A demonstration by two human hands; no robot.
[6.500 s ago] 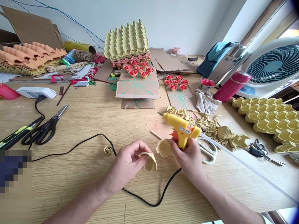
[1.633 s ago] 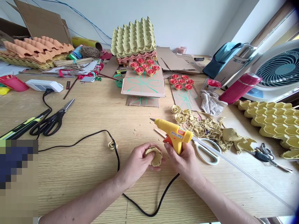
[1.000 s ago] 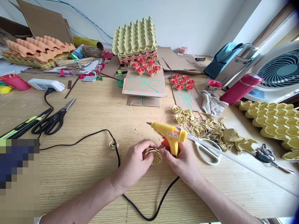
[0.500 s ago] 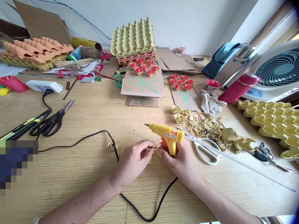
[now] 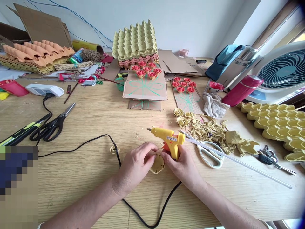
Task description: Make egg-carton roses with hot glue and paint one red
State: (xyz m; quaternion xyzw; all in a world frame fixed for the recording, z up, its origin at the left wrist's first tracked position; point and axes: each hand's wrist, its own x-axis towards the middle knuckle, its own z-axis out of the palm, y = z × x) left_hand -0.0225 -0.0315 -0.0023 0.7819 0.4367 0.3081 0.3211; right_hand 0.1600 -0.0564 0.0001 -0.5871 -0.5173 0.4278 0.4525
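The left hand (image 5: 137, 163) was curled over a small yellow paper rose (image 5: 157, 163) low above the wooden table (image 5: 95, 111), its fingers closed on the petals, which I judged was pressing a glued layer. The right hand (image 5: 182, 163) gripped the yellow glue gun (image 5: 168, 140) (nozzle pointing left), its fingertips touching the rose. The next move probably needed a steady hold before more glue.
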